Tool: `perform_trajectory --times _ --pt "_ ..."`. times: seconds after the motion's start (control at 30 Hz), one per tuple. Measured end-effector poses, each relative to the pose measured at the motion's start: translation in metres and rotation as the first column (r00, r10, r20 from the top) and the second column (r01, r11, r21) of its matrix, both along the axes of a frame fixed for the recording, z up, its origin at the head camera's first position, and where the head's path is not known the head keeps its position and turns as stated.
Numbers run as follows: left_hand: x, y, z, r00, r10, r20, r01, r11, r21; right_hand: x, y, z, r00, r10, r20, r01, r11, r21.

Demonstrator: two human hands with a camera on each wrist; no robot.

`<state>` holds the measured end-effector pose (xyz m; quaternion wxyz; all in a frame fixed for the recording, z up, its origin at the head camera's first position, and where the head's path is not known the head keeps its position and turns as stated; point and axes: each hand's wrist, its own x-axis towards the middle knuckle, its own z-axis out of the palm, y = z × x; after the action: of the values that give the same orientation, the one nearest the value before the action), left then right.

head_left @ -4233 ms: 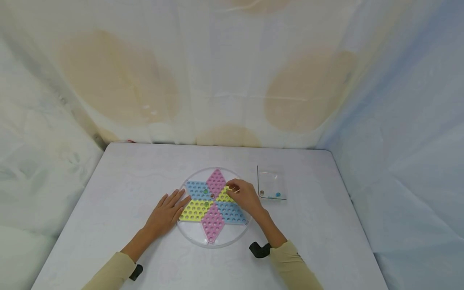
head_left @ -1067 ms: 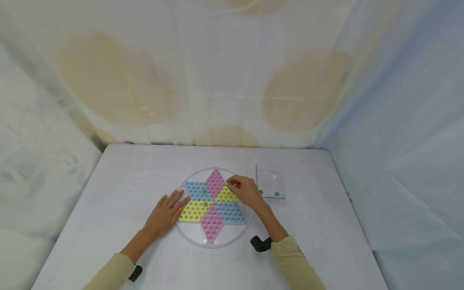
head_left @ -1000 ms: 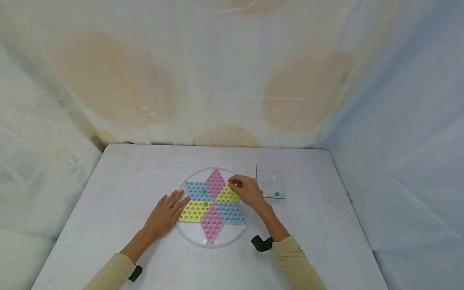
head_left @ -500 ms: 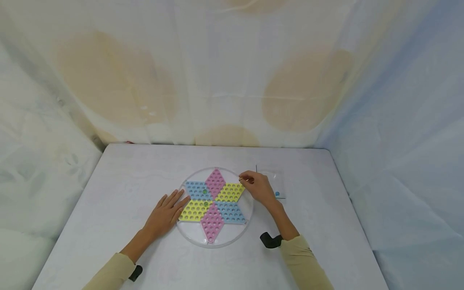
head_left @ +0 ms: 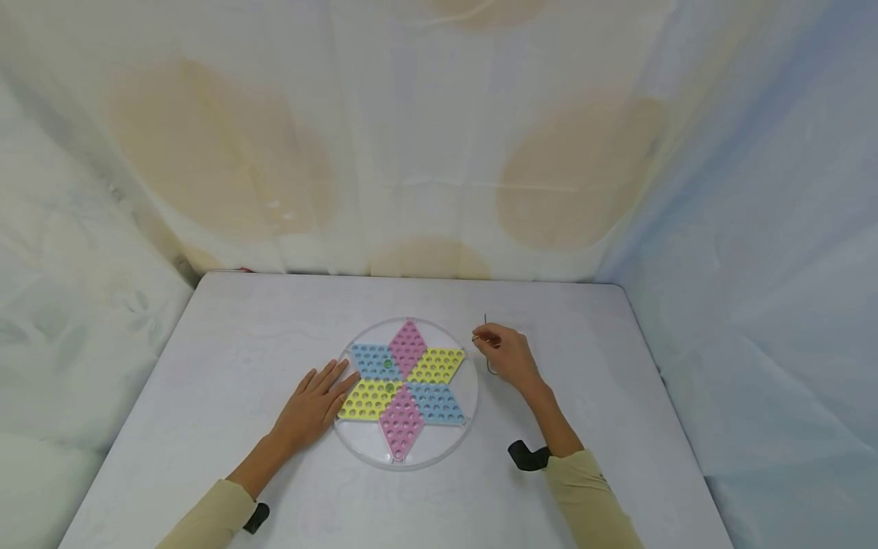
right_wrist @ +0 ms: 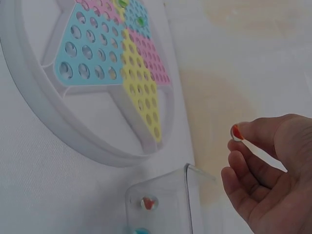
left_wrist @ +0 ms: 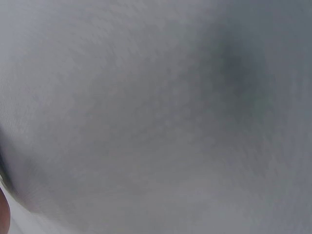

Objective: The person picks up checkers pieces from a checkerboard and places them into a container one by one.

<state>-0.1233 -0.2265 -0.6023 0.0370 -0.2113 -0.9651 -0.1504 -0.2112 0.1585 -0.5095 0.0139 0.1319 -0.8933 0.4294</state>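
My left hand [head_left: 312, 408] lies flat with straight fingers, fingertips at the left rim of a round Chinese checkers board [head_left: 401, 427]. Thumb and forefinger of my right hand [head_left: 507, 354] pinch a clear marble with an orange-red swirl [right_wrist: 236, 132], its other fingers loosely curled. In the head view this hand is right of the board and covers most of a clear plastic box [right_wrist: 187, 200]. Two green marbles, one on a blue section [head_left: 387, 364] and one on a yellow section [head_left: 390, 388], sit in holes. The left wrist view is mostly blurred grey.
Inside the clear box are a red-and-clear marble [right_wrist: 148, 203] and a blue marble [right_wrist: 141, 231]. The board and box stand on a white-covered table [head_left: 274, 305]. Pale patterned curtains [head_left: 425, 152] hang behind and at both sides of it.
A reddish-brown marble near the board's centre is gone from its hole. My right hand has moved right, from over the yellow section to the box, pinching a marble. My left hand stays put.
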Motion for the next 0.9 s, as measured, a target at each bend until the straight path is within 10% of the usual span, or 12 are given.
perform_trajectory --times 0.9 --pt "0.000 0.000 -0.001 1.000 0.002 0.002 -0.002 1.000 -0.008 -0.004 0.032 -0.010 0.991 -0.109 0.083 0.100 0.990 0.103"
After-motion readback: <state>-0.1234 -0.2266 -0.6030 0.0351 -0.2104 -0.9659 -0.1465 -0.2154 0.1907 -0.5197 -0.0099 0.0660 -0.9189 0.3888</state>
